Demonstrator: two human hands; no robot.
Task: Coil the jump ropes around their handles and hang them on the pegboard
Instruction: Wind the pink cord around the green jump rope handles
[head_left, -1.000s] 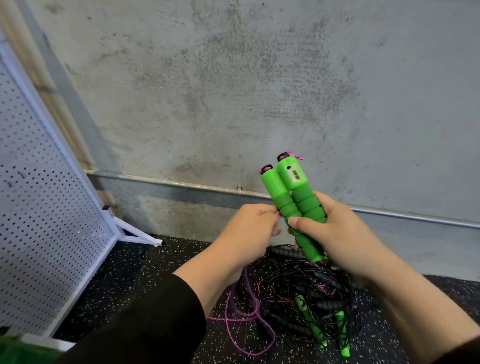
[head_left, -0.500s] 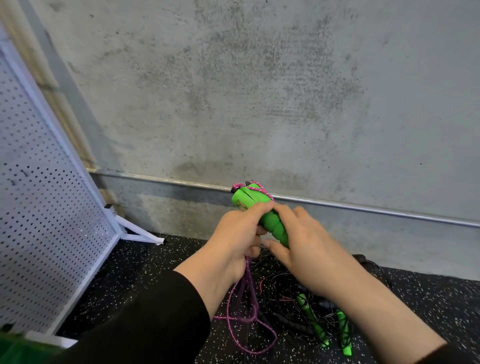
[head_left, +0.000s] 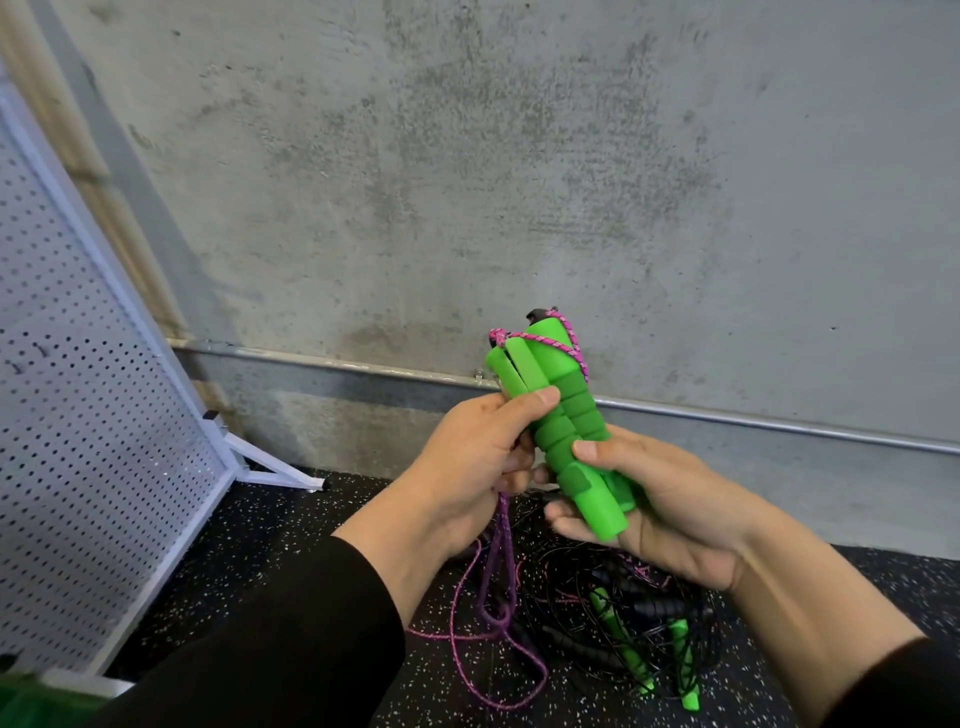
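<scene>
With barely one turn of pink cord (head_left: 563, 345) laid, the paired green handles (head_left: 558, 421) are grasped by the right hand (head_left: 670, 512) while cord is pinched against them by the left hand (head_left: 475, 467); most cord trails below the handles, further ropes (head_left: 623, 613) lie tangled beneath them, and nothing is seen hung on the pegboard (head_left: 78, 415) to their left.

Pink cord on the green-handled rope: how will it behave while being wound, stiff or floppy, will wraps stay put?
Likely floppy: the pink cord hangs limp from the left hand and pools in loose loops on the floor. The turns over the green handles lie slack and slanted, so they may slide off the tops without tension. The handles' ribbed sleeves probably give some grip.
</scene>
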